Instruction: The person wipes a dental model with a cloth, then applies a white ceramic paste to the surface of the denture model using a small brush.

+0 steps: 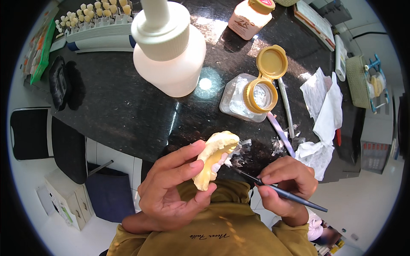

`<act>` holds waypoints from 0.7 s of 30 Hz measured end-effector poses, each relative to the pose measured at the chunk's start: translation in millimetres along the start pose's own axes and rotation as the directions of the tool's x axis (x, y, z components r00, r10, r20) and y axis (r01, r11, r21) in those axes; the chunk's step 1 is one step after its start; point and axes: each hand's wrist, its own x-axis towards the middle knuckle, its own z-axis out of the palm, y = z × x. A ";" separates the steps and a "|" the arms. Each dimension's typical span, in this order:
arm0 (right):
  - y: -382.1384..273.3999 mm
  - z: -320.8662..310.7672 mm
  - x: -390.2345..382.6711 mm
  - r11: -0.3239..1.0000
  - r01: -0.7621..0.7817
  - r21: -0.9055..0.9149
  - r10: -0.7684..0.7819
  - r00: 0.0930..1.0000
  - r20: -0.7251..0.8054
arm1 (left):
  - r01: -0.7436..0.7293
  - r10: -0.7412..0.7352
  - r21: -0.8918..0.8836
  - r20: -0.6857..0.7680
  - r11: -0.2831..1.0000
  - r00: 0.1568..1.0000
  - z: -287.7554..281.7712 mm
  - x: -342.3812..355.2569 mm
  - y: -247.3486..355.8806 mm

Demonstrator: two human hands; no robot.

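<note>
My left hand [173, 187] grips a pale yellow dental cast [205, 176], tilted, between its fingers and thumb. A row of white teeth [220, 163] shows along the side of the cast that faces right. My right hand [290, 183] pinches a slim dark-handled dental tool [294, 196]. Its thin end points left and up, close to the white teeth; whether it touches them I cannot tell. Beyond the hands stands a clear jar [235, 98] of white material, its gold flip lid [272, 62] raised.
On the dark tabletop [115, 102] stand a large white pump bottle [171, 64] and a gold-capped bottle [250, 21]. A tooth shade rack [100, 32] is at the far left. Two spatula-like tools [280, 134], shavings [243, 151] and crumpled tissue [320, 141] lie to the right.
</note>
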 end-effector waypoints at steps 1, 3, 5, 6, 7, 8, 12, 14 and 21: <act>1.3 -0.7 -2.8 0.999 0.010 0.049 -0.010 1.000 -0.015 | -0.003 0.003 0.002 0.003 1.000 1.000 0.4 0.4 0.2; 5.1 2.3 -12.6 0.992 0.055 0.111 -0.046 0.995 -0.083 | -0.015 0.015 0.009 0.003 1.000 1.000 1.1 0.2 -0.4; 9.7 1.7 -13.8 0.983 0.153 0.099 -0.143 0.985 -0.099 | -0.030 0.030 0.018 0.003 0.999 1.000 2.5 -0.3 -0.6; 9.8 1.5 -10.9 0.980 0.188 0.064 -0.183 0.980 -0.073 | -0.034 0.034 0.025 0.001 0.999 0.999 2.8 -0.2 -0.4; 8.2 1.5 -7.9 0.975 0.222 0.030 -0.220 0.974 -0.048 | -0.038 0.038 0.030 0.001 0.999 0.999 2.9 0.1 0.4; 5.8 2.1 -5.8 0.966 0.257 -0.003 -0.257 0.966 -0.022 | -0.041 0.041 0.035 0.001 0.999 0.999 3.0 0.5 1.2; 7.3 14.8 -2.9 0.953 0.302 -0.030 -0.304 0.949 -0.080 | -0.045 0.042 0.082 0.044 0.996 0.998 1.3 -0.7 1.7; 10.5 16.7 -3.0 0.945 0.324 -0.032 -0.326 0.942 -0.084 | -0.035 0.024 0.105 0.106 0.994 0.994 -3.3 -4.6 0.1; 11.3 16.3 -0.1 0.944 0.327 -0.049 -0.330 0.943 -0.045 | -0.070 0.069 0.093 0.016 0.993 0.997 2.8 1.0 -0.3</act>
